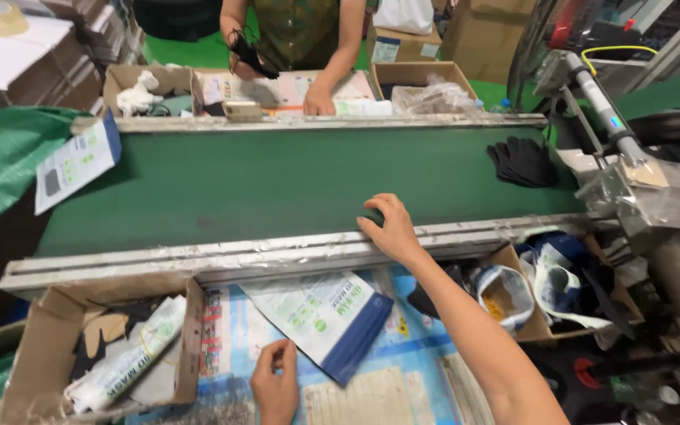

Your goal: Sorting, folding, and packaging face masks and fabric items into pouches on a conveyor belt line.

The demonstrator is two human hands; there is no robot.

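Green conveyor belt (277,185); right hand (389,228) on rail (277,256), seemingly empty.

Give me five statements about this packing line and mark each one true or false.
1. The right hand rests on the near edge of the green belt. True.
2. The left hand holds a pair of scissors. False: it holds no tool and lies beside the white and blue pouch on the work surface.
3. A stack of black masks lies on the belt at its right end. True.
4. The cardboard box at the lower left is empty. False: it holds packets and dark pieces.
5. Nobody stands across the belt. False: a person's hand rests on the far table.
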